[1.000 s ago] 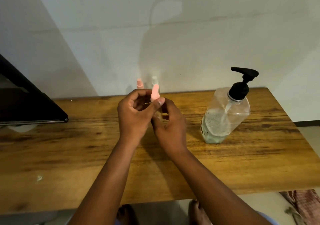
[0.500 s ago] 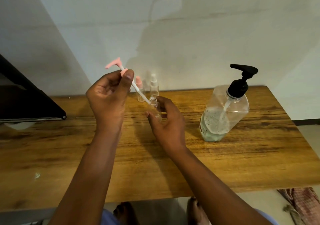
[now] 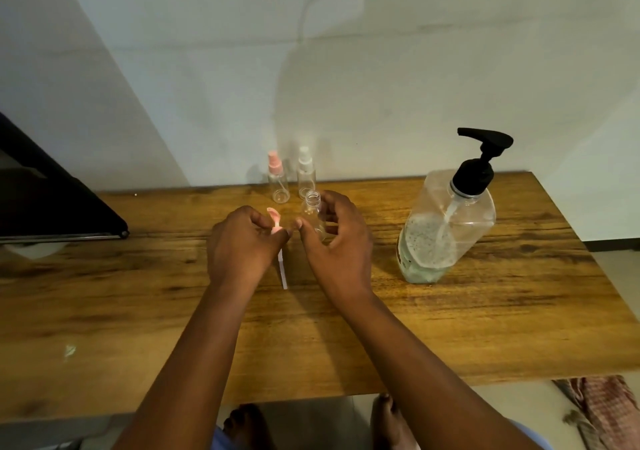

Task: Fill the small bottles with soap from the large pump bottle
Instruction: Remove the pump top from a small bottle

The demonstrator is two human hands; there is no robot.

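Note:
My right hand [image 3: 337,238] holds a small clear bottle [image 3: 313,212] upright, its neck uncapped. My left hand [image 3: 244,241] pinches a pink pump cap [image 3: 274,219] low over the wooden table [image 3: 450,318]; its white dip tube [image 3: 282,271] points toward me and its tip seems to touch the wood. Two more small bottles stand at the back edge, one with a pink sprayer [image 3: 277,181] and one with a white sprayer [image 3: 306,172]. The large clear pump bottle [image 3: 446,224] with a black pump head stands to the right, roughly a third full of soap.
A dark flat object [image 3: 52,200] overhangs the table's left side. The wall runs right behind the table. A checked cloth [image 3: 602,404] lies on the floor at lower right. My feet show under the front edge.
My left hand pulled the pink pump cap out of the small bottle, lifted it up left, then lowered it to the table beside my right hand. The right hand kept holding the bottle.

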